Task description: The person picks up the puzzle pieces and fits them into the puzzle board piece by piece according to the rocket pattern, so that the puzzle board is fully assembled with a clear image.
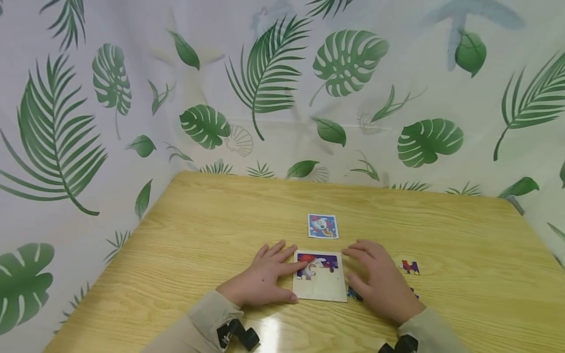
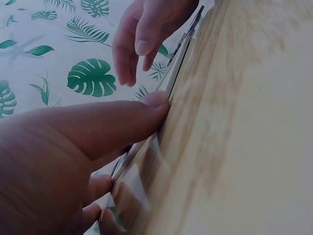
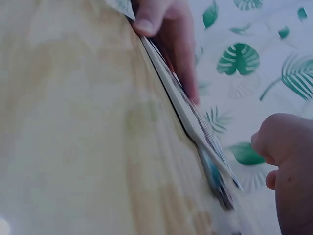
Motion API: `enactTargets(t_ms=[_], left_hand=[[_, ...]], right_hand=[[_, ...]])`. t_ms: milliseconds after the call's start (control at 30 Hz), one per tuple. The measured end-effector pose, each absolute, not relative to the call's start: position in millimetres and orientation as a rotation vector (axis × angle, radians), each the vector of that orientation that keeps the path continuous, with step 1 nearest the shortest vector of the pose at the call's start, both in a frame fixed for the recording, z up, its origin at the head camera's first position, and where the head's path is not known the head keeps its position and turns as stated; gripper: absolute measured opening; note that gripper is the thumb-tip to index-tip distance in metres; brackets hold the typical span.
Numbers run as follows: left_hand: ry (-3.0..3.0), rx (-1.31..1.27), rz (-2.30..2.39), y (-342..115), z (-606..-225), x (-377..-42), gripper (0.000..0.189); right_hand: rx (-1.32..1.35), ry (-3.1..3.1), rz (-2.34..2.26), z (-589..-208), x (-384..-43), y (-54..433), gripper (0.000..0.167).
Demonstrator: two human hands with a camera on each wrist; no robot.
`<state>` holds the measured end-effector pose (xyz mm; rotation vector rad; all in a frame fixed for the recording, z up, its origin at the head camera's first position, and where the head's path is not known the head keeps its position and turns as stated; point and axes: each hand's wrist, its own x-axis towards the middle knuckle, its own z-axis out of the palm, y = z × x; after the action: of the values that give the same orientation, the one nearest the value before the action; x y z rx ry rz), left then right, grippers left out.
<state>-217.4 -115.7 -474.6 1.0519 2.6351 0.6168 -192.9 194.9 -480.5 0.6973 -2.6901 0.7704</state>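
A square jigsaw board [image 1: 324, 289] lies on the table with several joined pieces [image 1: 315, 260] across its upper part; its lower part is bare wood. My left hand [image 1: 273, 277] lies spread at the board's left side, index finger reaching over the joined pieces. In the left wrist view the left thumb [image 2: 122, 117] rests by the board's edge. Above the board's right edge hovers my right hand [image 1: 377, 279], fingers loosely bent, with nothing seen between them. Beneath it a dark blue puzzle piece [image 1: 354, 293] shows beside the board, partly covered.
Behind the board lies a small picture card [image 1: 322, 226] with a white cartoon figure. To the right of my right hand are a red and purple puzzle piece [image 1: 410, 267] and another piece [image 1: 414, 293], mostly hidden. A leaf-print cloth [image 1: 282, 113] hangs behind the wooden table [image 1: 212, 220].
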Motion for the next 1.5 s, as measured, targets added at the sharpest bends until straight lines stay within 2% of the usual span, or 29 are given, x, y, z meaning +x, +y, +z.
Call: enactTargets(t_ms=[333,600,800,1267,1500], left_hand=[[2.622,1.066,0.614,-109.9,-470.2,-215.9,0.079],[2.621,1.065,0.614,-108.2,-471.0,-216.6,0.079],[2.620,1.067,0.619,-108.6,-470.9,-215.5,0.079],[2.630,1.022,0.634,-113.3,-472.5,-216.6,0.080],[2.655,1.011,0.688,-108.1,-473.6,-212.0,0.088]], right_hand=[[0.531,-2.738,0.733,-480.1,-190.1,254.7,0.042],[0.488,-2.810,0.648,-479.4,-190.5,288.2,0.056],[0.529,-2.823,0.653,-482.9,-192.6,292.6,0.057],[0.556,-2.805,0.684,-483.1,-200.2,281.2,0.044],[0.530,-2.852,0.747,-482.7,-201.0,278.7,0.045]])
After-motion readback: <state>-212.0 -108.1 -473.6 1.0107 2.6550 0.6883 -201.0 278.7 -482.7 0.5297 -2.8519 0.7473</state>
